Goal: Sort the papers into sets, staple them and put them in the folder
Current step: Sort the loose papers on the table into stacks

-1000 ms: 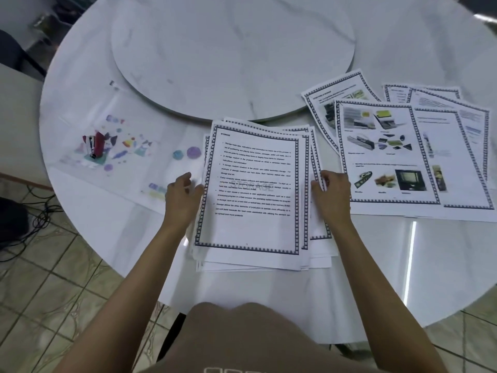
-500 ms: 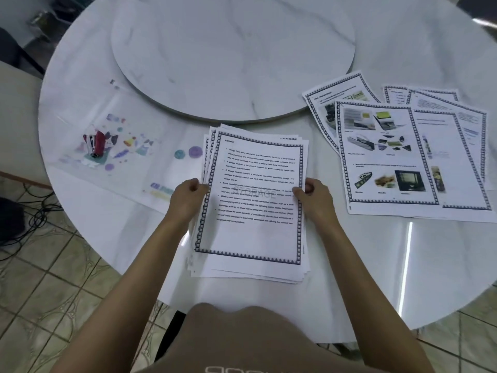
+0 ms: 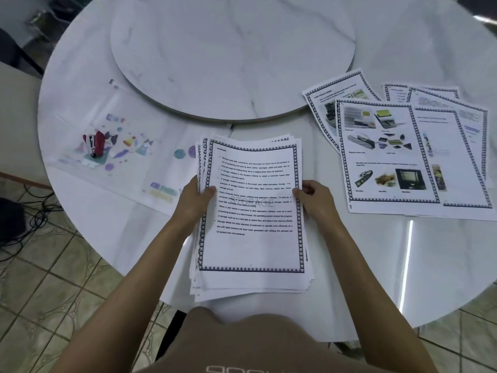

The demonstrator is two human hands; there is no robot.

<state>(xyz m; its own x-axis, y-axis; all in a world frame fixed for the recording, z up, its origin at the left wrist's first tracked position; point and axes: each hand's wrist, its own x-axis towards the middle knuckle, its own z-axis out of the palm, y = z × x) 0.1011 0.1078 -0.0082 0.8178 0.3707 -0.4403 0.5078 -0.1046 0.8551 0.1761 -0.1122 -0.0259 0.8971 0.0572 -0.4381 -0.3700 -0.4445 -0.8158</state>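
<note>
**A:** What is the folder (image 3: 129,146) holding?

**B:** The clear, colour-printed folder is lying flat on the left part of the desk (image 3: 349,251). A red stapler (image 3: 95,144) is showing at its left end. Whether it is sitting inside or on top cannot be told.

**A:** And each hand?

**B:** The left hand (image 3: 195,200) is gripping the left edge of the stack of papers (image 3: 252,211), thumb lying on the top sheet and fingers curling beneath. The right hand (image 3: 316,201) is clamping the right edge in the same way. The stack, headed "STORAGE", is sitting between them at the desk's near edge. Loose illustrated sheets (image 3: 387,152) are lying overlapped to the right, near the right hand and well apart from the folder.
</note>
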